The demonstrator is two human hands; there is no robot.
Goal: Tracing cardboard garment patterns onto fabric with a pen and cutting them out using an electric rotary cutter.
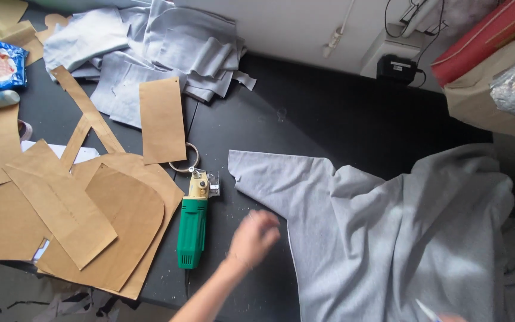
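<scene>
My left hand hovers, blurred, over the black table, between a green electric fabric cutter and the left edge of a large grey cloth. Its fingers are loosely apart and hold nothing. The cutter lies flat with its yellow head and blade pointing away from me. Only a sliver of my right hand shows at the bottom edge, on the grey cloth. A thin pale stick juts out beside it, and its grip is hidden.
Brown paper pattern pieces cover the table's left side, one lying on a heap of cut grey cloth pieces. A tape ring sits by the cutter's head. At the back right are a brown bag and a black plug box.
</scene>
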